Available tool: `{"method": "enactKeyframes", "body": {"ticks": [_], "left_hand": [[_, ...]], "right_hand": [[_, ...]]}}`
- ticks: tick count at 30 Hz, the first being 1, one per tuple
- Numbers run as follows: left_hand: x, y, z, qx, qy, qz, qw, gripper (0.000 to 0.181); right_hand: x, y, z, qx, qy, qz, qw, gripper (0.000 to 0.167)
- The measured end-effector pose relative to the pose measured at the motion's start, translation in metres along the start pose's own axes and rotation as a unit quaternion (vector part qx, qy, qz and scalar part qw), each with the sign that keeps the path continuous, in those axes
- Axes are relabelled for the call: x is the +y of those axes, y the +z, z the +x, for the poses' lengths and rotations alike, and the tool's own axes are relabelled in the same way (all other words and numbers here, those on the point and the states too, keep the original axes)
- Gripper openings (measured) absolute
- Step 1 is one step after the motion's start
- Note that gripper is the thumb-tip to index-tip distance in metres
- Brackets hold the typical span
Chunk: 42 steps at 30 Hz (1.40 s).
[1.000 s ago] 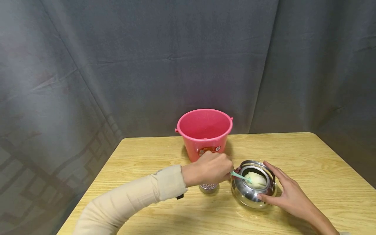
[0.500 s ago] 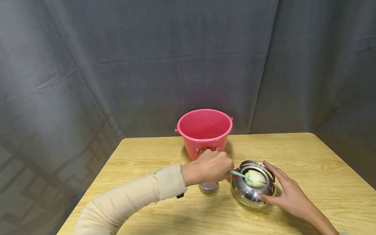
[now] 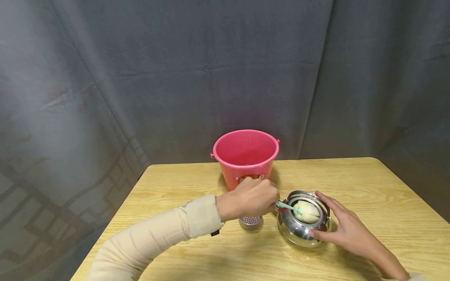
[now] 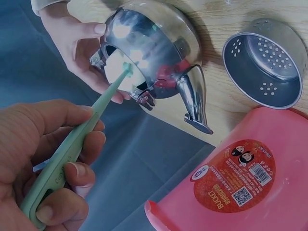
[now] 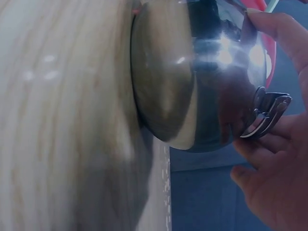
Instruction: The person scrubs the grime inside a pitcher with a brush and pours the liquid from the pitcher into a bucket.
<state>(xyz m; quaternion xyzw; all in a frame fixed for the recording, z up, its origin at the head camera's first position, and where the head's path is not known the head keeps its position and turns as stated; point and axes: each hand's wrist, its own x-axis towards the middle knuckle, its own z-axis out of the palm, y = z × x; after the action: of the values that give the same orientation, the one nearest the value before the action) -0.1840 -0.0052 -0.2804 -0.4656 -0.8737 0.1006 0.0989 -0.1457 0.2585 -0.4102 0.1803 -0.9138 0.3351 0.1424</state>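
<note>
A shiny steel kettle (image 3: pixel 294 228) stands on the table at the right, its lid off. My left hand (image 3: pixel 254 198) grips the pale green handle (image 4: pixel 67 151) of a sponge brush, fingers and thumb curled round it. The brush's cream sponge head (image 3: pixel 307 212) sits inside the kettle's round mouth. On the kettle's other side, my right hand (image 3: pixel 351 231) holds its upper body, thumb on the near shoulder and fingers at the far side by the folded-down handle. In the left wrist view the spout (image 4: pixel 193 98) points away from the right hand. The kettle's inside is mostly hidden.
A pink bucket (image 3: pixel 225 169) with a red label stands behind the left hand. Beside it, partly under that hand, sits a perforated metal strainer cup (image 3: pixel 250 222). Wood-grain table (image 3: pixel 379 195) lies beneath; grey curtains (image 3: pixel 211 78) hang behind and at the sides.
The sponge head has turned slightly in the kettle's mouth, and more of it shows than one second ago. Both hands keep their holds; the kettle stays almost in place.
</note>
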Motion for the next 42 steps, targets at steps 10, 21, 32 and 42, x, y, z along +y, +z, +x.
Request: {"method": "enactKeyframes", "body": {"ticks": [10, 21, 32, 42], "left_hand": [[-0.003, -0.003, -0.004, -0.01, -0.016, -0.005, 0.9998, 0.008], [-0.001, -0.009, -0.006, -0.003, -0.013, 0.011, 0.9998, 0.011], [-0.001, -0.02, -0.009, -0.005, -0.026, 0.02, 0.9995, 0.012], [-0.005, -0.028, -0.02, 0.006, -0.045, -0.012, 0.9989, 0.014]], "right_hand": [[0.0, -0.002, 0.007, -0.012, 0.001, -0.016, 0.9998, 0.107], [0.0, -0.005, 0.01, -0.011, -0.014, -0.025, 0.9995, 0.107], [0.0, -0.004, 0.012, -0.017, -0.012, -0.023, 0.9995, 0.106], [-0.001, -0.006, 0.012, -0.023, -0.007, -0.027, 0.9994, 0.106]]}}
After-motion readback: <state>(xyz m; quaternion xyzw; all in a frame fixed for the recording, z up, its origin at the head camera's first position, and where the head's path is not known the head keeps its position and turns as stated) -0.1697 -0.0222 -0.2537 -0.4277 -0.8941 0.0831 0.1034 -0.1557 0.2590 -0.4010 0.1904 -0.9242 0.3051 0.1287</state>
